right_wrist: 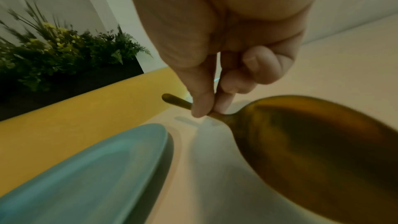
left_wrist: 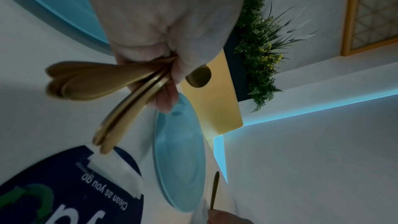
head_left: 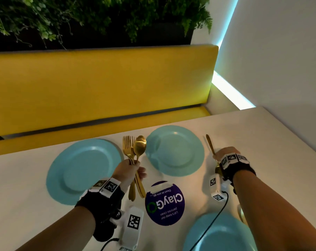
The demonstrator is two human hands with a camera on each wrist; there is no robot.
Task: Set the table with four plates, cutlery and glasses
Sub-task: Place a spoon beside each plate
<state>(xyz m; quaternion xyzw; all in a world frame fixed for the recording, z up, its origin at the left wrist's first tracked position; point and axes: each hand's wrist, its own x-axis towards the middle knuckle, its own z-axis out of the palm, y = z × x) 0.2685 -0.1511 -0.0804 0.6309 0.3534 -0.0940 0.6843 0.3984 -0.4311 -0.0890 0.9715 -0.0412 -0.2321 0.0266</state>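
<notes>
The left hand (head_left: pixel 130 172) grips a bundle of smooth golden cutlery (head_left: pixel 135 153) between two round blue plates (head_left: pixel 175 151) near the worktop's (head_left: pixel 17 187) far edge. The right hand (head_left: pixel 226 156) pinches a golden spoon (right_wrist: pixel 312 142) by its thin neck, its oval bowl behind the fingers (right_wrist: pixel 202 101), right of the plates.

White matte tabletop (head_left: pixel 262 142). Resting flat on it: three round light-blue plates, far left (head_left: pixel 83 171), far right (head_left: pixel 175 151), near right (head_left: pixel 220 234), and between them a round dark-purple sticker (head_left: pixel 165 203) with white lettering, seemingly taped down.
</notes>
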